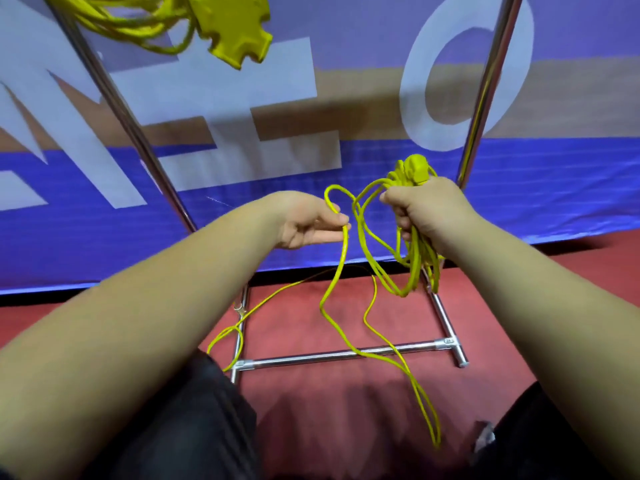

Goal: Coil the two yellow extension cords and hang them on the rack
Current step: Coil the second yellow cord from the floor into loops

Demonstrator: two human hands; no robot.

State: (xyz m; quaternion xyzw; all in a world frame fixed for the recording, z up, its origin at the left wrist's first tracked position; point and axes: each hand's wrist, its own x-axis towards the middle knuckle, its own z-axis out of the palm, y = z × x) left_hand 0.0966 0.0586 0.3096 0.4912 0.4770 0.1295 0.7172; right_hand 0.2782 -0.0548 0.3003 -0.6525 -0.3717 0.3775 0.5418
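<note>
You held one yellow cord (412,258) in both hands, facing the rack (485,91).
Your right hand (427,209) was clenched around a bundle of its loops, the plug (415,169) sticking up above your fist. Your left hand (308,220), just beside it, pinched a single strand between thumb and fingers. Below both hands the loose tail dropped to the red floor (294,323) and crossed the rack's base bar. High above your left hand hung the other yellow cord (138,26), coiled.
</note>
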